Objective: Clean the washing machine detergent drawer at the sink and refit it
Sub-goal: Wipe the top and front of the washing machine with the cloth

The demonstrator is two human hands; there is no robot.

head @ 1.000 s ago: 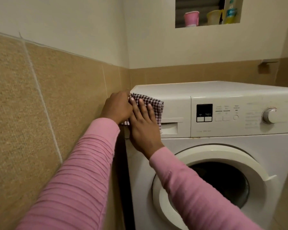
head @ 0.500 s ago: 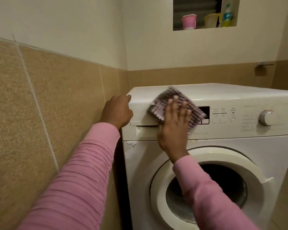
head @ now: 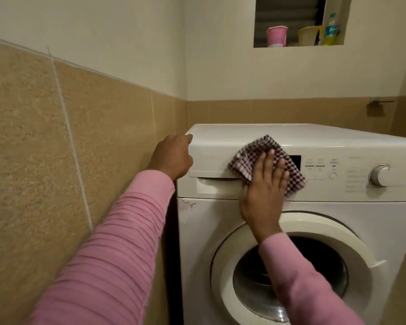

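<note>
While the person is leaning toward the white washing machine (head: 195,242), the right hand (head: 263,191) is pressing a checked cloth (head: 246,158) flat against the front panel, its fingers lying straight and slightly spread over the fabric rather than curling round it. The cloth is sitting at the right end of the detergent drawer (head: 211,160) and is partly covering the dark display beside it. The drawer is sitting pushed into its slot at the upper left of the machine's front, its face level with the panel. The left hand (head: 174,156) is resting against the machine's top left corner with its fingers curled, one fingertip touching the upper edge; whether it is actually gripping the casing cannot be told. Both arms are wearing pink sleeves. A silver dial (head: 381,175) is sitting well to the right of the cloth, and the round door (head: 319,224) is lying below the right wrist. High in a wall recess, a pink cup (head: 276,36), a yellow cup (head: 308,35) and a bottle (head: 331,29) are standing in a row.
</note>
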